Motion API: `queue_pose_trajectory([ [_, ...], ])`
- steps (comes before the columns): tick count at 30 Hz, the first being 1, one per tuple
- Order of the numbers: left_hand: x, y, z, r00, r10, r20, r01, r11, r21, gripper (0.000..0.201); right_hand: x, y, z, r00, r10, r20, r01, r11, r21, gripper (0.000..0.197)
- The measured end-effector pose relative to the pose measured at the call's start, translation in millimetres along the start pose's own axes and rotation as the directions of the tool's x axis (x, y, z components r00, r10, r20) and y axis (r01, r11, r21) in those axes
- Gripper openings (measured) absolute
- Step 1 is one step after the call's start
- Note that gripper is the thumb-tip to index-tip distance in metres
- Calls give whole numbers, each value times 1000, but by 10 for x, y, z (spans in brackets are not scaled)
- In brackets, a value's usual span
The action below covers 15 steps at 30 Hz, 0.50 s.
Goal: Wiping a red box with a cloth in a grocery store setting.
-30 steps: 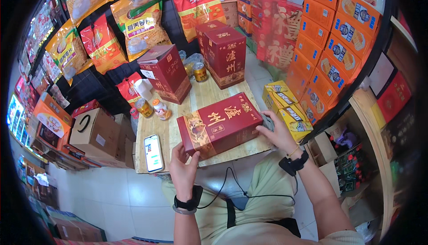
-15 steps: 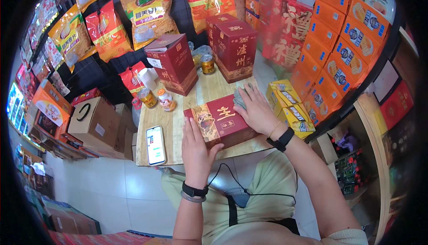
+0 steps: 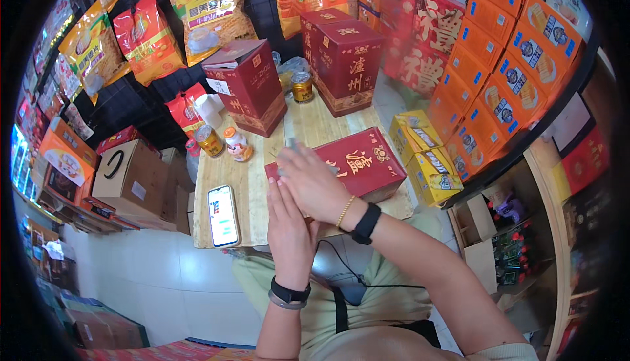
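A flat red gift box (image 3: 364, 161) with gold characters lies on the small wooden table (image 3: 252, 180). Both my hands are at its left end. My right hand (image 3: 312, 184) reaches across from the right and lies over the fingers of my left hand; a small grey object (image 3: 289, 144), blurred, sticks out past its fingertips. My left hand (image 3: 289, 223) points straight ahead with its fingers flat, pressed against the box's near left corner. The corner itself is hidden by the hands. Both wrists wear dark bands.
A phone (image 3: 223, 215) lies on the table's left. Two cans (image 3: 210, 141) and a small bottle (image 3: 237, 144) stand behind it. Upright red boxes (image 3: 249, 85) (image 3: 348, 65) are at the back, yellow boxes (image 3: 426, 157) to the right, a cardboard box (image 3: 131, 177) to the left.
My right hand moved from the box's right end across its top to the left end, over my left hand. The box now lies more squarely on the table.
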State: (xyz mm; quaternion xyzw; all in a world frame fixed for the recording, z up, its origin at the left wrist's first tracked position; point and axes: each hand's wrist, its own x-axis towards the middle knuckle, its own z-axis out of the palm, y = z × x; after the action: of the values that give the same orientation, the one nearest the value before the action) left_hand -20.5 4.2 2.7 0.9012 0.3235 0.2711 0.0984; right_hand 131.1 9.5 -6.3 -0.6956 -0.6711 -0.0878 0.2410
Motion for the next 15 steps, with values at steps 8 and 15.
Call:
queue_pose_trajectory([
  [8, -30, 4, 24, 999, -48, 11, 47, 998, 50, 106, -85, 23, -70, 993, -99, -66, 110, 974, 198, 44],
  [15, -17, 110, -35, 994, -107, 37, 106, 994, 34, 111, -615, 120, -563, 995, -82, 54, 69, 976, 207, 51],
])
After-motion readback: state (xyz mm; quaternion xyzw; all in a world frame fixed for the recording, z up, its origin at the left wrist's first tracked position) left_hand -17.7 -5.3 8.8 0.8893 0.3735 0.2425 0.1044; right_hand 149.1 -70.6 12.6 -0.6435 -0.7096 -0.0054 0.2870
